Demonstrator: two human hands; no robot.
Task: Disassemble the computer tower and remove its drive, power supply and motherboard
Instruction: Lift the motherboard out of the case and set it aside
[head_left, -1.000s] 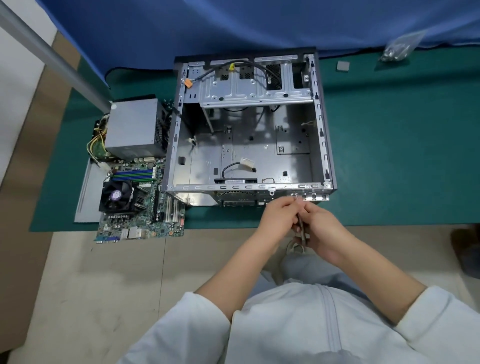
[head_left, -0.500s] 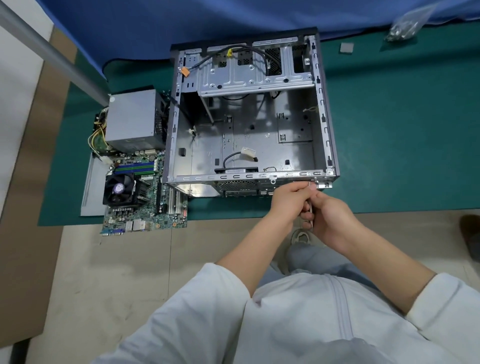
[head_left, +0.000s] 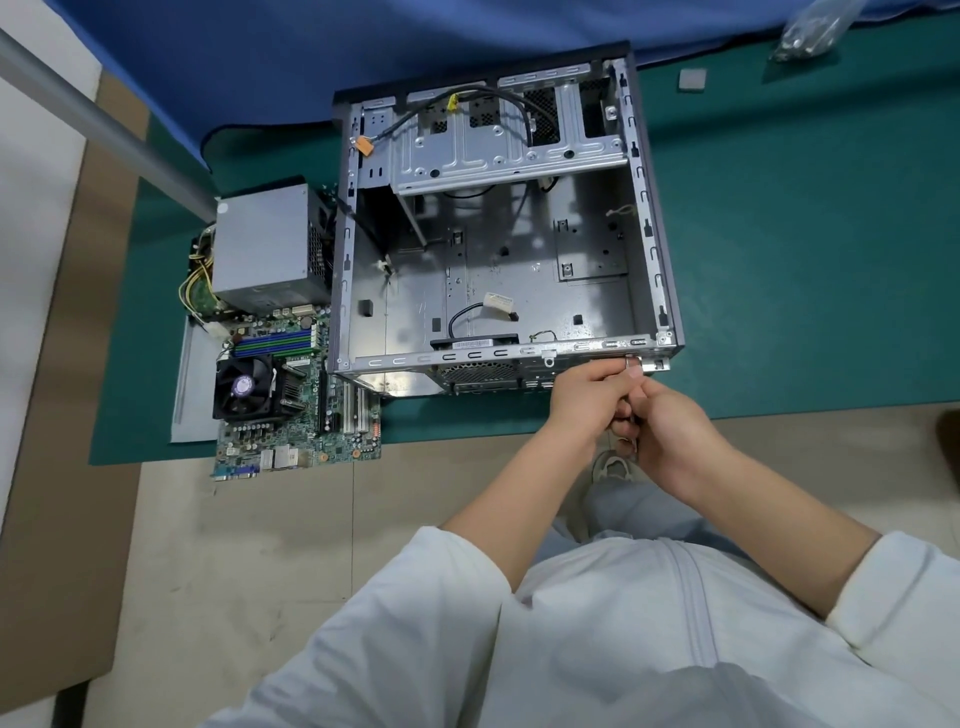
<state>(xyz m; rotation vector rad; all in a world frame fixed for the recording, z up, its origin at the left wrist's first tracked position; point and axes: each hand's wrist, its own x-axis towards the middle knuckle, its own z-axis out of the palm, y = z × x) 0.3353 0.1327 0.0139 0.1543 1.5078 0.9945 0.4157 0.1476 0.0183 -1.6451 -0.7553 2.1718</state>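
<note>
green mat (head_left: 810, 249) on pale floor (head_left: 291, 540) | blue cloth (head_left: 291, 57) behind | clear bag (head_left: 810, 26) — perhaps screws — far right

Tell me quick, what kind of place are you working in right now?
Probably a makeshift teardown spot on a floor, not a proper bench. A green mat lies on beige floor tiles, a blue cloth hangs behind, and the open computer case, power supply and motherboard sit on the mat.

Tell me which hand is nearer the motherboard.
Left. The left hand lies right of the motherboard, at the case's front edge; the right hand is farther right, beyond it.
</note>
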